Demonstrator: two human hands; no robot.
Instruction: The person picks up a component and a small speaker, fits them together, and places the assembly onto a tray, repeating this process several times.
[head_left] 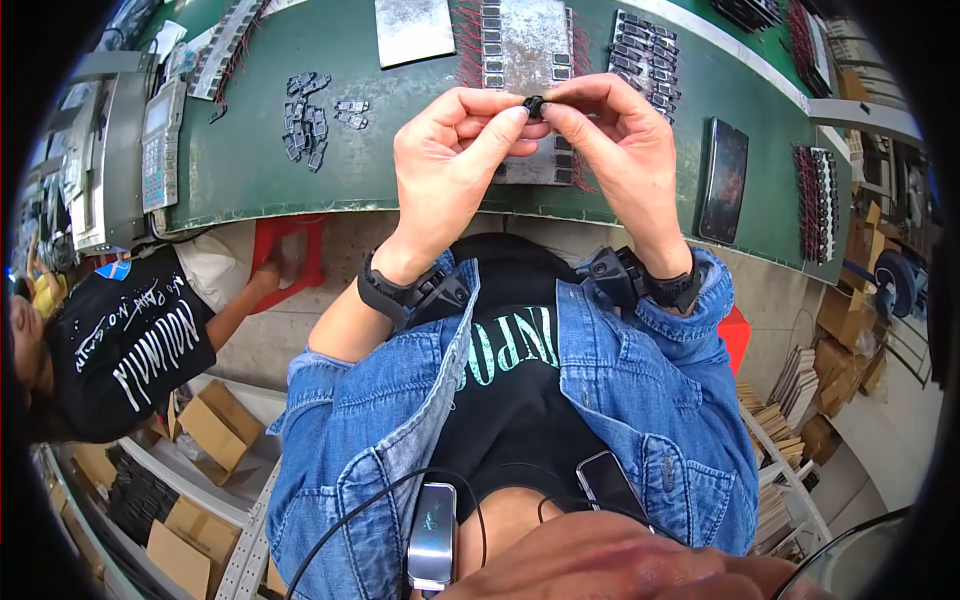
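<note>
My left hand [455,150] and my right hand [618,135] meet over the bench, thumbs and fingertips pinching one small black part [535,106] between them. Fingers cover most of it, so its exact kind does not show. Beneath and beyond my hands lies a worn metal plate [525,45], lined along both sides with small rectangular black pieces that trail thin red wires. Loose small black parts [305,120] lie in a cluster to the left. Rows of similar black parts [643,60] sit just beyond my right hand.
The green bench top [370,170] also carries a blank pale plate [415,30], a black smartphone [723,180], a wired strip of parts [822,205] and a grey keypad device [162,145]. A co-worker in a black shirt [140,340] is at left, near a red stool [287,255].
</note>
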